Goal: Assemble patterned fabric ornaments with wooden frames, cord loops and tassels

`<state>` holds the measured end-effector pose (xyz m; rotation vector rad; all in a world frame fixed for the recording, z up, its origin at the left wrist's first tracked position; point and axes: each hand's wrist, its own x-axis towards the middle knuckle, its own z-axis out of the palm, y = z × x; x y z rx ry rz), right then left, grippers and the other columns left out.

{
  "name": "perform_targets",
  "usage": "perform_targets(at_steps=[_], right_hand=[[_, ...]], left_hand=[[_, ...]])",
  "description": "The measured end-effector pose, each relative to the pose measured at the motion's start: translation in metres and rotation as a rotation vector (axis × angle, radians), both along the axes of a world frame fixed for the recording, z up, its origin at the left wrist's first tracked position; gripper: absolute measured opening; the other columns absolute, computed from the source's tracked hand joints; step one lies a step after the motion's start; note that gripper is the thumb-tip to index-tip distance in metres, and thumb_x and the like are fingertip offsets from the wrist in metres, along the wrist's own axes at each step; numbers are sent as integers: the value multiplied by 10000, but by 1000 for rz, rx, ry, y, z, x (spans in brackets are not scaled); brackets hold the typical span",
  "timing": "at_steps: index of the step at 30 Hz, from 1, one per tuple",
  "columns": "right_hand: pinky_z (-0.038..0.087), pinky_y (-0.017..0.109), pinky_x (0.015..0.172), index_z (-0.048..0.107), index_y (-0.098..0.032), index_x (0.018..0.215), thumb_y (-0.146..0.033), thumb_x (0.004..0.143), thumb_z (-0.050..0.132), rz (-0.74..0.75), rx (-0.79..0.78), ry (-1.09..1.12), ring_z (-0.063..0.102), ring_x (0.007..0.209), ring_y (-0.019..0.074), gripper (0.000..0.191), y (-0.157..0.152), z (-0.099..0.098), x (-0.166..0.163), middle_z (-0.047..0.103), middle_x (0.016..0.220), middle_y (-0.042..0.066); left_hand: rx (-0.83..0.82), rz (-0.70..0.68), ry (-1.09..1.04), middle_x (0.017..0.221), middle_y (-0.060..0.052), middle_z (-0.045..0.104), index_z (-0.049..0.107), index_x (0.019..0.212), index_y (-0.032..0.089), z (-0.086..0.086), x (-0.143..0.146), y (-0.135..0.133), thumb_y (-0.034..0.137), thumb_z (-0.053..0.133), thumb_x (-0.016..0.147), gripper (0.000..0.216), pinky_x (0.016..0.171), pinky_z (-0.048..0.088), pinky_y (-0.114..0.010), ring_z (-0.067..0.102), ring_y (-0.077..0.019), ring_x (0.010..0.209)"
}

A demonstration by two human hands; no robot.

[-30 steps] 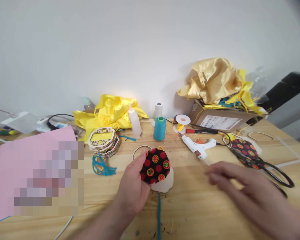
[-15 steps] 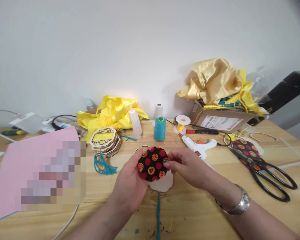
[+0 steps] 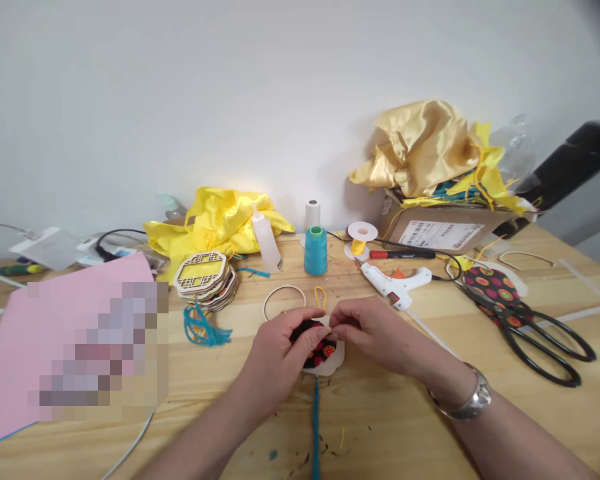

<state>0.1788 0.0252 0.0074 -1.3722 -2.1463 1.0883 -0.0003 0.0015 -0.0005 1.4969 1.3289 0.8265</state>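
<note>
My left hand [image 3: 280, 357] and my right hand [image 3: 375, 333] meet at the middle of the wooden table [image 3: 410, 427]. Both press down on a round pad of black cloth with red and orange dots [image 3: 319, 349], which lies on a pale wooden cut-out [image 3: 336, 359]. Fingers of both hands are bent, and the fingertips pinch the pad's top edge. A teal cord [image 3: 316, 427] runs from under the cut-out towards me. A small yellow loop [image 3: 321, 297] sticks out just beyond the pad. A silver bracelet [image 3: 467, 403] sits on my right wrist.
A thin ring [image 3: 275, 297], stacked lattice cut-outs [image 3: 205, 277] and a teal tassel [image 3: 203, 330] lie left of the hands. Behind are a teal thread spool [image 3: 315, 250], glue bottle [image 3: 266, 241] and yellow cloth [image 3: 215, 223]. Right: glue gun [image 3: 395, 283], black scissors [image 3: 540, 333], cardboard box [image 3: 445, 230]. Pink sheet [image 3: 55, 320] at left.
My right hand came in from the right and joined the left on the dotted pad. Both then lowered the pad from tilted up onto the wooden cut-out.
</note>
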Motion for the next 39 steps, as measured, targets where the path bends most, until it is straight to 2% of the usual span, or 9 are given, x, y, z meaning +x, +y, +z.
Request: perform_targets(at_steps=[2, 4, 7, 10, 14, 18, 24, 29, 39], right_hand=[[379, 229, 622, 668, -183, 773, -165, 812, 540, -4, 12, 22, 562, 676, 117, 135, 1, 2, 0, 676, 735, -5], [387, 232, 632, 662, -184, 792, -162, 826, 522, -4, 28, 49, 568, 688, 119, 146, 1, 3, 0, 679, 750, -4], [386, 237, 619, 643, -182, 780, -172, 841, 502, -14, 54, 61, 558, 676, 121, 155, 2, 2, 0, 665, 739, -5], [380, 235, 602, 633, -183, 769, -186, 852, 494, -16, 53, 71, 547, 660, 117, 162, 0, 1, 0, 648, 716, -11], [371, 229, 579, 622, -183, 748, -201, 857, 502, -10, 49, 69, 535, 638, 112, 164, -2, 1, -1, 635, 689, -19], [372, 234, 575, 617, -182, 743, -223, 862, 516, -39, 71, 60, 536, 633, 116, 161, -1, 1, -2, 632, 678, -19], [421, 243, 640, 628, -182, 804, -125, 856, 521, -187, 295, 173, 566, 694, 121, 133, -3, -3, -6, 646, 743, -4], [450, 246, 719, 649, -188, 867, -136, 865, 548, -105, 569, 238, 569, 813, 132, 113, -11, -10, -10, 628, 878, 32], [414, 304, 683, 649, -174, 858, -178, 898, 509, -29, 648, 39, 534, 777, 164, 146, -13, -12, -10, 630, 838, 48]], left_hand=[[51, -4, 26, 888, -15, 722, 703, 919, 231, 1, 0, 0, 342, 546, 841, 208, 734, 478, -249, 637, -175, 821], [28, 15, -4, 800, -2, 710, 697, 846, 226, 3, 1, 0, 364, 530, 845, 216, 686, 473, -232, 622, -158, 750], [-88, 23, -109, 699, 13, 677, 660, 810, 200, 5, 3, 1, 368, 652, 740, 182, 591, 466, -220, 592, -141, 638], [-159, 37, -125, 690, 15, 678, 647, 804, 180, 7, 5, 2, 276, 748, 629, 224, 586, 473, -216, 593, -132, 620], [-277, 72, -174, 700, -13, 700, 682, 825, 166, 5, 5, 2, 293, 671, 718, 166, 561, 483, -226, 608, -126, 580], [-382, 87, -302, 637, -24, 689, 701, 751, 139, 2, 4, 1, 311, 685, 713, 177, 497, 463, -204, 588, -107, 510], [-468, 208, -442, 587, -41, 688, 671, 685, 121, 1, 3, 2, 333, 743, 656, 225, 433, 481, -230, 591, -126, 438], [-470, 228, -501, 577, -46, 686, 665, 674, 114, 3, 3, 3, 329, 754, 650, 234, 413, 458, -211, 595, -124, 429], [-443, 244, -421, 565, -42, 675, 670, 665, 114, 4, 4, 2, 332, 753, 646, 235, 420, 449, -214, 576, -117, 424]])
